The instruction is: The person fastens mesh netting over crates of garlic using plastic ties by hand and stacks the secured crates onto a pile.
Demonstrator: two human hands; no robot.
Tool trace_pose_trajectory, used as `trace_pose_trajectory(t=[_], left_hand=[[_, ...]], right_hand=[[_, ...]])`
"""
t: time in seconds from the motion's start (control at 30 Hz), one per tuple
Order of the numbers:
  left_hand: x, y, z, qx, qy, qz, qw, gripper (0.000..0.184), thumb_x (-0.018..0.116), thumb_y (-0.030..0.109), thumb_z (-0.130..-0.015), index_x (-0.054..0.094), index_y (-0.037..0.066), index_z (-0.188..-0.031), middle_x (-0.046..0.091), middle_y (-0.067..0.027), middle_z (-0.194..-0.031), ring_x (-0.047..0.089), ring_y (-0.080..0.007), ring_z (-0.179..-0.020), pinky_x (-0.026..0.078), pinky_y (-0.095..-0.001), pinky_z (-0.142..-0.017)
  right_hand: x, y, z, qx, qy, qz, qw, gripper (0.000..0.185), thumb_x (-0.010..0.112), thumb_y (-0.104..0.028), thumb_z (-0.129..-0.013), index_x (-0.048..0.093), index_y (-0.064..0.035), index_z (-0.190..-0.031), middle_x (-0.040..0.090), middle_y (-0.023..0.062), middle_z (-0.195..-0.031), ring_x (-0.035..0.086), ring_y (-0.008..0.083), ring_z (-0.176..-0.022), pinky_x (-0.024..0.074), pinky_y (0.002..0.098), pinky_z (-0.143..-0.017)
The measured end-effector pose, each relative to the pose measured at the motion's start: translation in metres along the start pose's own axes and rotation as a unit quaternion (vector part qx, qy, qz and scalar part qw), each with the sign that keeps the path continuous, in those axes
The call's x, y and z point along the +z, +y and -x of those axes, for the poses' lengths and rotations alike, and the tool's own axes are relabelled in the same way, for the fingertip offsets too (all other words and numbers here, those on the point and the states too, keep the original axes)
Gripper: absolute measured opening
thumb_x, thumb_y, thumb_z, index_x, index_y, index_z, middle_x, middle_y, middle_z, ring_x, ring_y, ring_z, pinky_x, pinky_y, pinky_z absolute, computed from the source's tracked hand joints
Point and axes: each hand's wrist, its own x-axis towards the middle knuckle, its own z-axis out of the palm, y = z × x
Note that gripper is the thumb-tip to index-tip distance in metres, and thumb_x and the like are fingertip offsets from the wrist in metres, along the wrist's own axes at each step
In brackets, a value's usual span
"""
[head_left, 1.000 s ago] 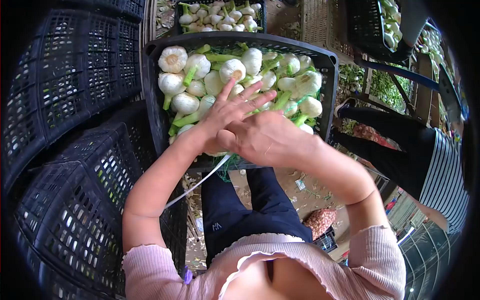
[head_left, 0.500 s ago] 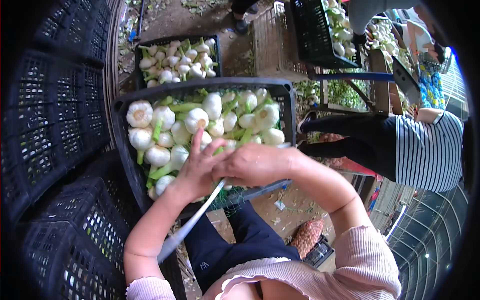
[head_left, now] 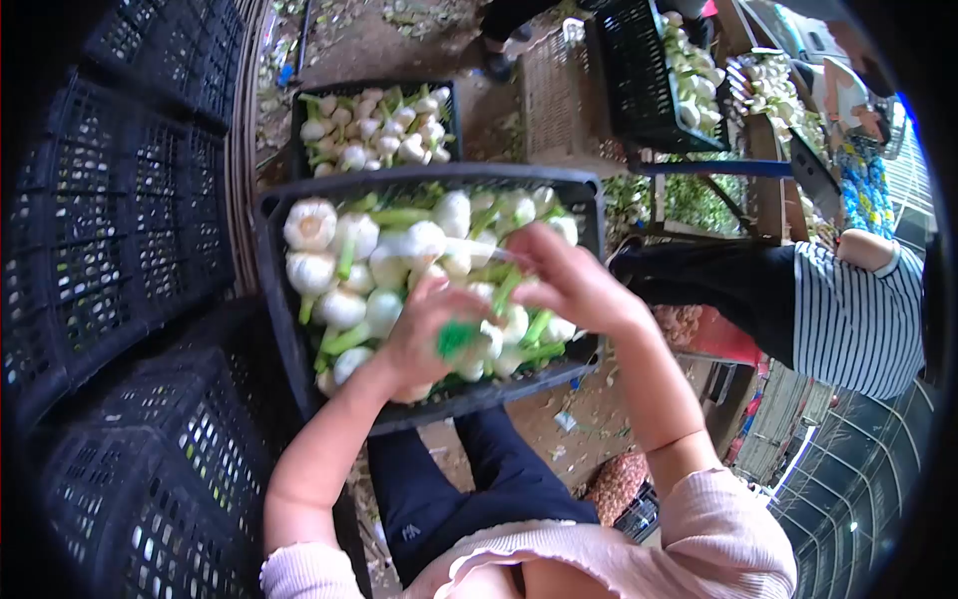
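A black crate (head_left: pixel 429 411) full of white garlic bulbs (head_left: pixel 342 308) with green stems stands in front of me. My left hand (head_left: pixel 431 334) is over the bulbs near the crate's middle, fingers bent round a small bunch of green netting (head_left: pixel 456 339). Up and to the right, my right hand (head_left: pixel 569 277) is blurred, its thumb and fingers apart at the front. A pale, smeared strip (head_left: pixel 464 250) stretches leftward from its fingertips above the bulbs; whether the fingers pinch it is unclear.
Tall black crates (head_left: pixel 120 230) are stacked at my left. Beyond the main crate sits another garlic crate (head_left: pixel 377 130). At the right are a person in a striped top (head_left: pixel 858 314), a blue bar (head_left: pixel 714 168) and a tilted black crate (head_left: pixel 654 90). A reddish sack (head_left: pixel 617 487) lies below.
My hands were together over the crate; they have parted, the right moving away to the right. The white strip that hung toward my left forearm is now above the bulbs. Green netting shows at my left hand.
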Motion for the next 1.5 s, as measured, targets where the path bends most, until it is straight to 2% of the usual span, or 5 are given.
trace_pose_trajectory(t=[0.8,1.03,1.07,1.17,1.5], left_hand=[[0.020,-0.030,0.006,-0.179,0.010,-0.009,0.984,0.019,0.058,0.021,-0.080,0.052,0.003,-0.083,0.050,-0.0046,-0.072,0.049,-0.0142,-0.069,0.041,-0.0282,-0.069],[0.015,0.025,-0.033,-0.249,-0.182,-0.326,0.893,0.035,0.055,0.037,-0.076,0.064,0.003,-0.079,0.059,-0.0154,-0.080,0.051,-0.0315,-0.090,0.033,-0.0401,-0.083],[0.014,0.040,-0.035,-0.219,-0.187,-0.393,0.873,0.024,0.051,0.026,-0.077,0.065,0.006,-0.077,0.059,-0.0126,-0.078,0.051,-0.0263,-0.089,0.033,-0.0386,-0.082],[0.024,0.052,-0.034,-0.077,-0.193,-0.537,0.818,0.016,0.050,0.017,-0.075,0.065,0.009,-0.073,0.059,-0.0094,-0.076,0.050,-0.0225,-0.087,0.033,-0.0420,-0.081],[0.047,0.062,-0.027,-0.137,-0.053,-0.557,0.818,0.012,0.054,0.012,-0.064,0.064,0.007,-0.060,0.056,-0.0059,-0.066,0.051,-0.0232,-0.079,0.046,-0.0355,-0.055]], right_hand=[[0.123,0.004,0.124,0.103,0.052,-0.114,0.987,0.008,0.053,-0.012,-0.079,0.056,-0.0051,-0.083,0.057,0.0142,-0.076,0.057,0.0300,-0.071,0.0463,0.0356,-0.063],[0.233,-0.079,-0.040,-0.069,0.105,-0.766,0.630,0.030,0.040,-0.031,-0.089,0.049,-0.0034,-0.083,0.053,0.0042,-0.070,0.047,0.0126,-0.058,0.0418,0.0254,-0.056],[0.217,-0.080,-0.057,0.020,0.226,-0.645,0.730,0.033,0.039,-0.033,-0.090,0.049,-0.0030,-0.082,0.055,0.0057,-0.071,0.050,0.0136,-0.060,0.0439,0.0273,-0.059],[0.176,-0.070,-0.109,-0.059,0.373,-0.829,0.412,0.031,0.036,-0.029,-0.092,0.045,-0.0006,-0.100,0.053,0.0081,-0.080,0.055,0.0155,-0.074,0.0467,0.0268,-0.067],[0.206,-0.033,-0.059,-0.073,0.216,-0.864,0.449,0.033,0.035,-0.035,-0.091,0.044,-0.0078,-0.108,0.057,0.0076,-0.081,0.057,0.0162,-0.069,0.0486,0.0264,-0.063]])
